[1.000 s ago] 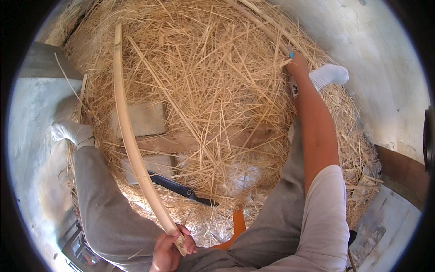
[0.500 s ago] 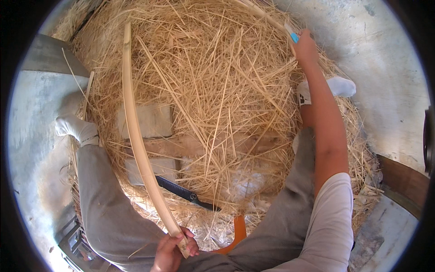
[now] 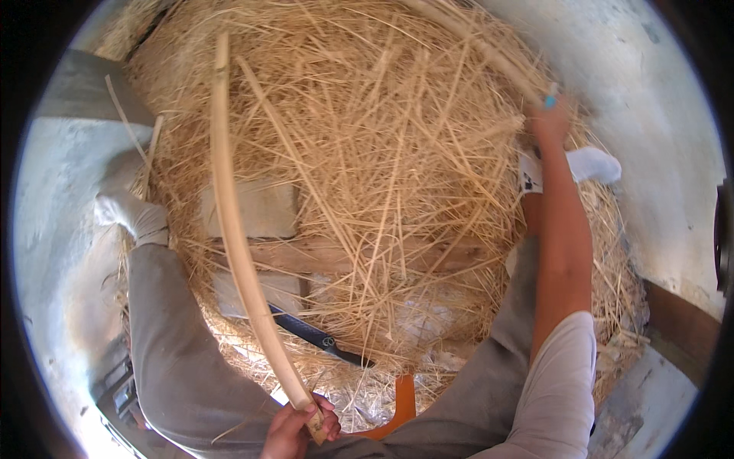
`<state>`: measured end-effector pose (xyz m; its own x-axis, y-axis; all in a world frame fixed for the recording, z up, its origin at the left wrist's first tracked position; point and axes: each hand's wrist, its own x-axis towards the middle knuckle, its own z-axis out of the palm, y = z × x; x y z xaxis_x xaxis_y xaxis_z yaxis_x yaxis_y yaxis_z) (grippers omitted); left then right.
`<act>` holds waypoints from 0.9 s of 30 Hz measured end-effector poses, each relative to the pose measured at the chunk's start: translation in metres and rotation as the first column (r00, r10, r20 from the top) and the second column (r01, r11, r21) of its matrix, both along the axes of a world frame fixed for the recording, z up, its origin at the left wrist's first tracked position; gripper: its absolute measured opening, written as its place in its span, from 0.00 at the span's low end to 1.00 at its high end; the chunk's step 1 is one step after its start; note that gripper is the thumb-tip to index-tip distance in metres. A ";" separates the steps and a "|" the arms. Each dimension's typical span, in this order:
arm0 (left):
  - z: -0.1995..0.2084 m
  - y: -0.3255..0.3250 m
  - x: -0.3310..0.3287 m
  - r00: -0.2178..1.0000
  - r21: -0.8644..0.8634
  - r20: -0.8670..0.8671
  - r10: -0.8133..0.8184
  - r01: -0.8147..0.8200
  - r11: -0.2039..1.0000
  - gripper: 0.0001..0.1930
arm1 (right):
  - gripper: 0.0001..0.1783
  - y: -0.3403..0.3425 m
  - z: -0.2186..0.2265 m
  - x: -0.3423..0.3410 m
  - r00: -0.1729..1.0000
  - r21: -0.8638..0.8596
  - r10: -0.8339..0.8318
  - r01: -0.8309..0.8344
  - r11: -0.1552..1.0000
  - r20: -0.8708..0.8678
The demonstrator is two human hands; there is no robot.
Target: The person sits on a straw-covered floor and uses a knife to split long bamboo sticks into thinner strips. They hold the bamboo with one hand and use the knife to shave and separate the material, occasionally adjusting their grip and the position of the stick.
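In my left hand (image 3: 298, 430), near my lap, is the lower end of a long split bamboo strip (image 3: 232, 195). The fingers are closed round it. The strip leans up and away over the straw, its far end at the upper left. My right arm is stretched to the far right, where my right hand (image 3: 552, 126) is closed and blurred by motion. A small pale thing with a light blue part (image 3: 550, 100) sticks out of the fist. Beside that hand, long bamboo strips (image 3: 505, 65) lie along the far right edge of the heap.
A heap of thin bamboo shavings (image 3: 367, 138) spreads between my legs. Within it are a pale block (image 3: 252, 209), a wooden plank (image 3: 329, 255), a long black tool (image 3: 310, 334) and a curved orange piece (image 3: 404, 405). Walls (image 3: 650, 145) stand at both sides.
My right hand has moved right and slightly nearer, with the small blue-marked thing in it. My left hand and its bamboo strip have shifted slightly right.
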<state>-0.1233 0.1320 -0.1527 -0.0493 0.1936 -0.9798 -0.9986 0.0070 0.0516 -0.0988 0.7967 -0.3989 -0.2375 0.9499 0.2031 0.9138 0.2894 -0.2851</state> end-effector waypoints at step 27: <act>-0.019 -0.080 -0.003 0.964 0.475 -0.248 0.100 0.031 0.879 0.08 | 0.27 -0.287 0.294 0.070 0.996 -0.024 0.075 -0.074 0.997 0.039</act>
<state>-0.1259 0.0523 -0.1713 -0.3013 0.6217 -0.7230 -0.9485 -0.1174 0.2944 -0.0292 0.5092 -0.1053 -0.3154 0.9335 0.1708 0.9005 0.3512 -0.2564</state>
